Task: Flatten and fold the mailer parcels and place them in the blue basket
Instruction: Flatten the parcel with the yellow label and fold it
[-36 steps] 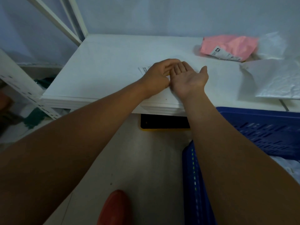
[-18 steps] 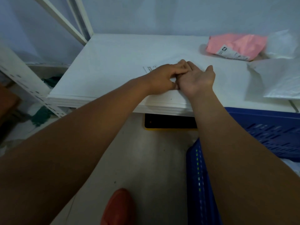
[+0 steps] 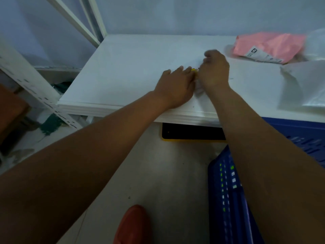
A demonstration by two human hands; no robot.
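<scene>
A white mailer (image 3: 199, 88) lies flat on the white table (image 3: 123, 76). It is hard to tell from the tabletop, and only a greyish strip shows between my hands. My left hand (image 3: 175, 87) presses on it with straight fingers. My right hand (image 3: 215, 73) is just to the right, blurred, its fingers curled at the mailer's far part as if gripping it. The blue basket (image 3: 299, 136) stands low at the right, below the table's front edge, partly behind my right forearm.
A pink mailer (image 3: 269, 46) with a label lies at the table's back right, and a crumpled white mailer (image 3: 306, 85) sits in front of it. A white shelf frame (image 3: 35, 88) stands at the left. A black and yellow object (image 3: 191, 133) sits under the table.
My right hand has gone from lying flat to curled and has moved away from me. My left hand has spread flat on the mailer. The view has shifted left.
</scene>
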